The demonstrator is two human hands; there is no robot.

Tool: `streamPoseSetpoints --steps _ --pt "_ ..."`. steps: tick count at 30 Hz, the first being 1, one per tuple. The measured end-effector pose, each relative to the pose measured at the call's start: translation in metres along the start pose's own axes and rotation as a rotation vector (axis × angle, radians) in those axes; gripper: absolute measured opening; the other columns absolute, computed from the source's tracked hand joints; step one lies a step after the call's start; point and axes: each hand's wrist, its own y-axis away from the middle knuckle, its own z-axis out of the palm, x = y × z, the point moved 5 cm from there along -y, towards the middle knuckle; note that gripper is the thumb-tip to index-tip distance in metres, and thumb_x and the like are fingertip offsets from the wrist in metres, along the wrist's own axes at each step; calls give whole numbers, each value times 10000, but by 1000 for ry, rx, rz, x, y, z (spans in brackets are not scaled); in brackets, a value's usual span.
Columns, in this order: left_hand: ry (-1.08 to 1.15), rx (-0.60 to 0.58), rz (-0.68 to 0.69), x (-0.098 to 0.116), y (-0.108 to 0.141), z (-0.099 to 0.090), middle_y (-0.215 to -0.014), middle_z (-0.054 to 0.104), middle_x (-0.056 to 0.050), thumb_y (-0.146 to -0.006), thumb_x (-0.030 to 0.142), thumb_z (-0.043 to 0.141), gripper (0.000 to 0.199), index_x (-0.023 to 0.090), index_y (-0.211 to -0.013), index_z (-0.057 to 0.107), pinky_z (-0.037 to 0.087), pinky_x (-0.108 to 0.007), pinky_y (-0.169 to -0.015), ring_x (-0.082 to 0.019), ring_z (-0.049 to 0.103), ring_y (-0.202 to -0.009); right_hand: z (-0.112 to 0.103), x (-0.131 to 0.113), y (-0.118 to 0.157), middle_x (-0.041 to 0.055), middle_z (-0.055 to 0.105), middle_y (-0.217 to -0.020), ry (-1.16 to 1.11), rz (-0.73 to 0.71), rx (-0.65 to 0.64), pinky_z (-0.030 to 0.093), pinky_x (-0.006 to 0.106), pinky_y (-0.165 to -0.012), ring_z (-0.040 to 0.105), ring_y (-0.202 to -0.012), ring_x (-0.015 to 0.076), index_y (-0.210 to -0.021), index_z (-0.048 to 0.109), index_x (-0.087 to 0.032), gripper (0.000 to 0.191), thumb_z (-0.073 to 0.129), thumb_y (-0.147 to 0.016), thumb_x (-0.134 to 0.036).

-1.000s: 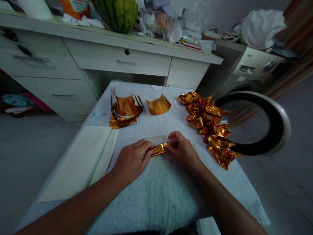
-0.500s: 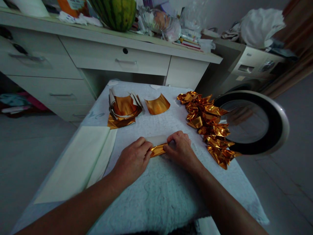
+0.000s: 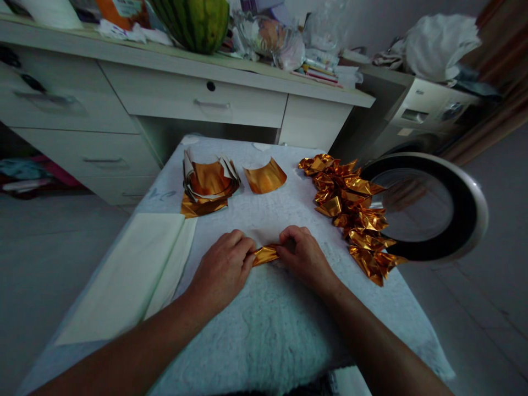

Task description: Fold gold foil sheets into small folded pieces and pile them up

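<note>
Between my two hands lies a narrow folded strip of gold foil paper (image 3: 266,254) on the cloth-covered table (image 3: 264,330). My left hand (image 3: 226,264) pinches its left end, and my right hand (image 3: 305,254) pinches the right end; the fingertips partly hide both ends. Beyond them, a single curved sheet of gold foil paper (image 3: 266,177) rests by itself. To its left sits a curled stack of gold foil paper (image 3: 210,179) with pale backing. A heap of folded gold foil pieces (image 3: 350,212) runs along the table's right side.
Pale folded paper (image 3: 119,269) covers the table's left side. Behind stands a white drawer desk (image 3: 181,99) bearing a watermelon (image 3: 193,25) and plastic bags. At right, a washing machine's round door (image 3: 474,209) hangs open close to the table edge.
The pale flap seen above the gold strip has been rolled or folded in, so the strip looks narrower. Both hands have shifted only slightly.
</note>
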Motion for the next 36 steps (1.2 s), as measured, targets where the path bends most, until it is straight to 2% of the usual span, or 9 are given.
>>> streamPoseSetpoints --steps 2,5,7,10,13,16,19,25,36 --pt "-51 83 -24 -2 0 -5 -1005 573 -72 -869 191 592 98 202 -966 576 466 -423 -843 -268 534 -968 1 1 1 4 584 -777 -37 9 2 388 296 -717 522 -808 183 -776 536 -205 134 613 -758 -96" --pt "-79 179 -60 -6 0 -9 -1245 543 -128 -821 215 652 447 202 -1230 472 412 -504 -953 -332 477 -1149 2 2 2 -5 587 -793 -153 8 5 411 281 -690 543 -781 170 -844 524 -213 125 606 -780 -143" --pt "-66 181 -49 -7 0 -8 -1330 514 -154 -820 201 645 589 198 -1343 374 356 -538 -1013 -348 436 -1231 2 2 3 -5 601 -829 -235 -7 9 433 279 -697 563 -788 163 -914 518 -219 160 599 -790 -157" --pt "-6 176 -47 -10 -1 -7 -1290 558 -133 -808 173 647 694 233 -1406 302 316 -555 -1030 -337 445 -1226 0 -2 4 -1 615 -867 -292 -47 28 455 285 -723 581 -804 160 -1010 515 -228 245 603 -791 -165" --pt "68 180 -90 -14 -2 -9 -1128 617 -75 -774 165 680 736 258 -1405 315 347 -529 -997 -303 511 -1114 -4 -7 6 -3 621 -872 -324 -89 51 463 298 -765 590 -817 159 -1080 511 -236 314 607 -791 -162" --pt "131 163 -131 -17 -4 -13 -1035 627 -48 -759 184 702 653 239 -1345 417 397 -484 -951 -268 562 -1007 -7 -10 8 -4 618 -885 -339 -117 67 465 302 -797 591 -842 158 -1110 526 -241 342 599 -790 -144" --pt "166 100 -115 -16 -6 -15 -1019 641 -40 -776 211 696 389 234 -1147 581 418 -463 -937 -254 586 -983 -10 -13 10 0 622 -887 -327 -142 61 464 306 -812 589 -873 165 -1122 557 -243 349 599 -794 -133" --pt "207 53 -63 -12 -6 -18 -832 599 -11 -833 227 639 49 219 -876 661 467 -411 -864 -222 591 -878 -14 -22 12 6 650 -856 -331 -250 67 461 311 -791 590 -850 169 -942 627 -241 152 613 -820 -151" --pt "434 76 -65 -6 -3 -25 -901 592 -12 -844 144 572 80 198 -819 626 468 -318 -766 -177 592 -864 -19 -30 14 4 621 -836 -417 -323 42 455 302 -755 596 -813 151 -860 664 -232 46 661 -847 -189"
